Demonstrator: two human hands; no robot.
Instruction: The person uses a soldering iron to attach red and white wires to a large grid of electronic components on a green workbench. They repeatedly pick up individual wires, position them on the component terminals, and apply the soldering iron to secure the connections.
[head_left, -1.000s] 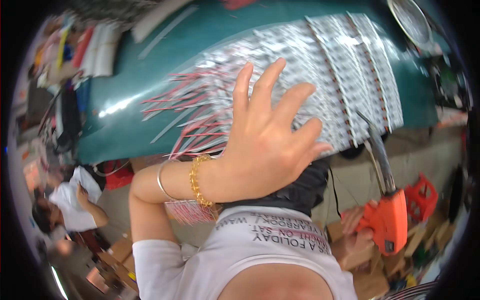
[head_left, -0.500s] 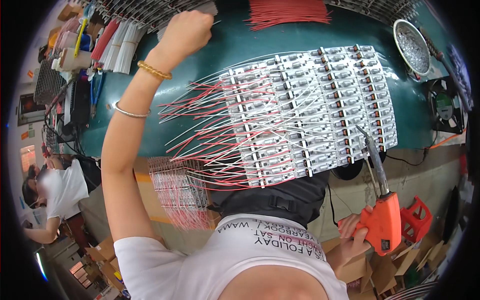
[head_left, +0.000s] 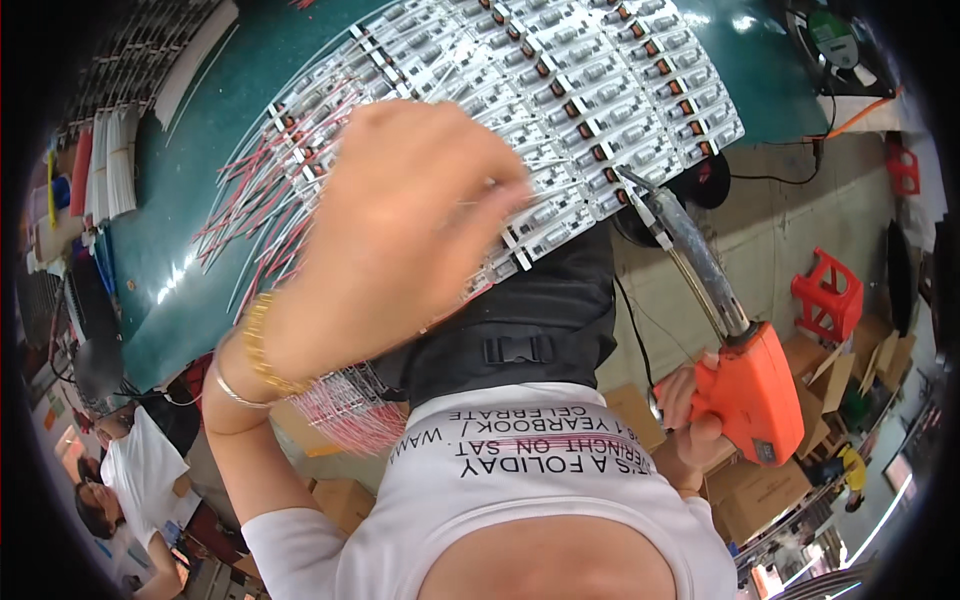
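Note:
My left hand (head_left: 420,200), slightly blurred, hovers over the panel of small white circuit boards (head_left: 595,75). Its fingers are pinched together, and a thin white wire (head_left: 556,189) seems to come out at the fingertips. In my right hand (head_left: 690,415) is an orange soldering gun (head_left: 762,395), gripped by its handle. Its long metal barrel points up and left, and the tip is at the near edge of the boards. Red and white wires (head_left: 255,205) fan out from the panel's left side; my left hand and forearm hide part of it.
The boards lie on a green tabletop (head_left: 165,300). White and red wire bundles (head_left: 108,165) sit at the far left. A small fan (head_left: 835,40) stands at the far right. Beyond the table are a red stool (head_left: 828,295), cardboard boxes (head_left: 755,495) and a co-worker in white (head_left: 140,455).
My left hand has come from beyond the panel to above its middle. The view has shifted, so the panel appears higher and further left. The soldering gun stays in my right hand.

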